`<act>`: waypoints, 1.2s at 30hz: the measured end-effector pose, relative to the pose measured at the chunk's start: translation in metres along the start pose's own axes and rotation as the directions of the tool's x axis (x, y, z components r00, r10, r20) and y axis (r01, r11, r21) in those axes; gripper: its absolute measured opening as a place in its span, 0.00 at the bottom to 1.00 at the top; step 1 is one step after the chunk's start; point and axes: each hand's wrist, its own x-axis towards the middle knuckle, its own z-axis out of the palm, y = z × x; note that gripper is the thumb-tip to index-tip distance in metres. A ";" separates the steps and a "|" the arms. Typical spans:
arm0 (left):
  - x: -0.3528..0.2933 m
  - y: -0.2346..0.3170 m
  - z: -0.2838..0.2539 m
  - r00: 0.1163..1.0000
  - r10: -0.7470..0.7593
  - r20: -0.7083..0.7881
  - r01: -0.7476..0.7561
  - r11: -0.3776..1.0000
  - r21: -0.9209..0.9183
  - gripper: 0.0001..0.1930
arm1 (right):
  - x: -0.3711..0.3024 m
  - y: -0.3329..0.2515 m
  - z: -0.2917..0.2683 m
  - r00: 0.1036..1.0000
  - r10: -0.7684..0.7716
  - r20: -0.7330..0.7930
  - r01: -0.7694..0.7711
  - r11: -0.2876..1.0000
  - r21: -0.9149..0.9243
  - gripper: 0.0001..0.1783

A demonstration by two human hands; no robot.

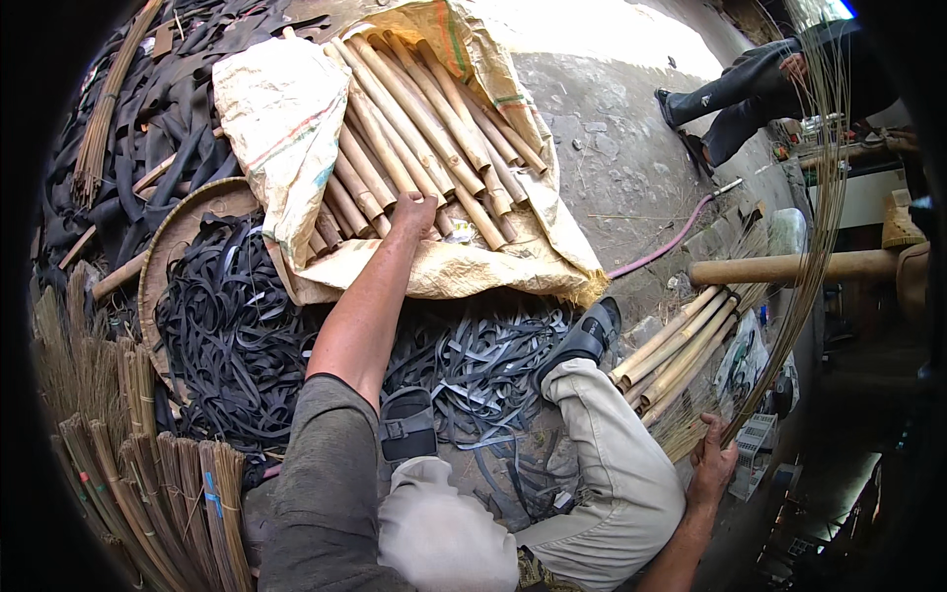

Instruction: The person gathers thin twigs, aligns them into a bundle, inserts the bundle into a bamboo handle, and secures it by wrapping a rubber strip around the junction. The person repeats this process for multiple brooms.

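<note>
Left hand (414, 213) has its fingers curled at bamboo tubes (426, 133) lying on a sack (286, 138); I cannot tell whether one is gripped. Right hand (712, 464), fingers closed, holds a bundle of thin sticks (797, 331).

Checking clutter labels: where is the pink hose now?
In the head view, right of centre, the pink hose lies on the ground beside the sack's lower right corner, below the other person's feet in frame.

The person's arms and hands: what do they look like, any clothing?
The left arm has a dark grey sleeve that leaves the forearm bare; the left hand shows no glove. The right hand and visible right forearm are bare too; any right sleeve is out of view.
</note>
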 end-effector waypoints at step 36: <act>-0.365 -0.239 -0.193 0.822 0.260 0.506 -0.400 0.897 0.189 0.19 | -0.074 0.012 -0.037 0.975 -0.219 0.019 0.199 0.914 0.353 0.21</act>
